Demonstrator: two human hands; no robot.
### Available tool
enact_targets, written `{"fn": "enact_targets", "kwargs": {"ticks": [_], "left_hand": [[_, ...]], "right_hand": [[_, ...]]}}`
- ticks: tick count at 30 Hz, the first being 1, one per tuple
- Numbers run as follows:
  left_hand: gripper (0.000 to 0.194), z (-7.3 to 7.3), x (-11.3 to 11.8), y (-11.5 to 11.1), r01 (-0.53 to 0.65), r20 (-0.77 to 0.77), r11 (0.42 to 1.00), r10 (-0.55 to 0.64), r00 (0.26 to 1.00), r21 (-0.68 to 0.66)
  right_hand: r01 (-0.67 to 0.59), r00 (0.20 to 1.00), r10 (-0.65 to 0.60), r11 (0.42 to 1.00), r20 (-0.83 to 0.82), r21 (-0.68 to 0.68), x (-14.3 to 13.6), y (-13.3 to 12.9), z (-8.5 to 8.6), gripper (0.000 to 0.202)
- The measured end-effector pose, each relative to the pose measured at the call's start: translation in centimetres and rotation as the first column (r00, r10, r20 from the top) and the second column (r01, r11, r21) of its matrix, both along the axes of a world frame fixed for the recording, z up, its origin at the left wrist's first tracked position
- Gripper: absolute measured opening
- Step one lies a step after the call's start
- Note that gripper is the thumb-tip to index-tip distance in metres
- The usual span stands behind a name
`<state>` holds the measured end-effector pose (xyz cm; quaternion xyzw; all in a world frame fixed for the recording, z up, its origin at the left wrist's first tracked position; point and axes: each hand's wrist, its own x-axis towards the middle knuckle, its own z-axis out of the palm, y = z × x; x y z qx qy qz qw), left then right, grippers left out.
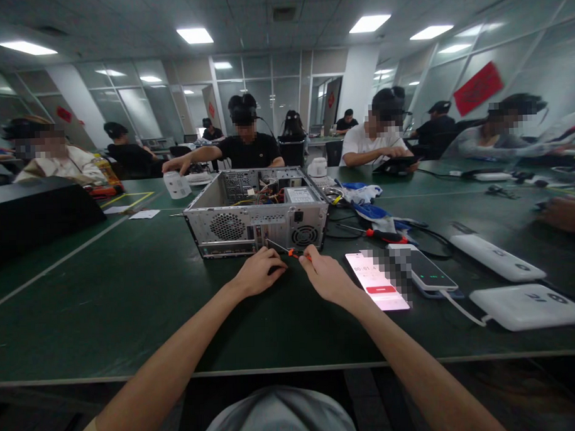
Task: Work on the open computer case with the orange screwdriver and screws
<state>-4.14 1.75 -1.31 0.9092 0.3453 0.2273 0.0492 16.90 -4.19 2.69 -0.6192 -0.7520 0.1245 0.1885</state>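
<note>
An open metal computer case point(287, 214) lies on the green table, its rear panel with fan grilles and slots facing me. Several wires show inside it. My right hand point(326, 274) is closed around a screwdriver point(294, 253) with a red and black handle. The screwdriver's thin shaft points left and up at the slot area of the rear panel; whether the tip touches a screw is too small to tell. My left hand point(260, 272) rests on the table just in front of the panel, fingers bent and thumb apart, with nothing visible in it.
On my right lie a lit phone point(377, 281), another phone point(425, 267) on a cable, white power banks point(531, 306), a second red-black screwdriver point(387, 236) and blue-white gloves point(375, 215). A black box point(39, 211) stands left. Across the table, a person's hand touches a white container point(177, 185).
</note>
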Motion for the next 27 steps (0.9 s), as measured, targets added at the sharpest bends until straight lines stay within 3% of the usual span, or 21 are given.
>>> {"fn": "enact_targets", "kwargs": {"ticks": [3,7,10,12,14,17,20,24,27], "left_hand": [[0.020,0.2,-0.2,0.1,-0.024,0.074,1.000,0.023,0.997,0.018],[0.021,0.6,-0.5,0.3,-0.099,0.226,0.995,0.100,0.969,-0.013],[0.020,0.7,-0.5,0.5,-0.184,0.360,0.978,0.207,0.910,-0.099],[0.020,0.8,-0.4,0.7,-0.212,0.475,0.956,0.286,0.832,-0.205],[0.021,1.1,-0.1,1.0,-0.168,0.595,0.923,0.354,0.722,-0.345],[0.026,2.1,0.6,1.5,0.010,0.738,0.852,0.447,0.506,-0.523],[0.033,3.2,1.3,1.7,0.159,0.794,0.801,0.505,0.338,-0.578],[0.035,3.9,2.6,1.2,0.270,0.808,0.763,0.536,0.243,-0.587],[0.033,3.9,3.7,0.7,0.310,0.805,0.743,0.547,0.231,-0.594]], "right_hand": [[-0.008,0.997,0.020,0.989,-0.080,0.146,-0.7,0.8,-1.0,0.027],[-0.069,0.988,0.096,0.975,-0.117,0.212,-0.6,0.9,-2.4,0.032],[-0.106,0.980,0.142,0.967,-0.142,0.233,-0.3,0.9,-2.8,0.033],[-0.090,0.981,0.126,0.969,-0.145,0.230,-0.2,0.9,-2.8,0.032],[-0.065,0.984,0.098,0.975,-0.146,0.213,-0.2,0.9,-2.8,0.031],[-0.052,0.985,0.080,0.982,-0.153,0.181,-0.4,0.8,-2.6,0.030],[-0.043,0.982,0.074,0.983,-0.176,0.176,-0.4,0.6,-2.6,0.029],[-0.027,0.973,0.073,0.978,-0.218,0.207,-0.3,0.5,-2.6,0.029],[-0.009,0.967,0.065,0.975,-0.246,0.222,-0.2,0.5,-2.8,0.029]]}}
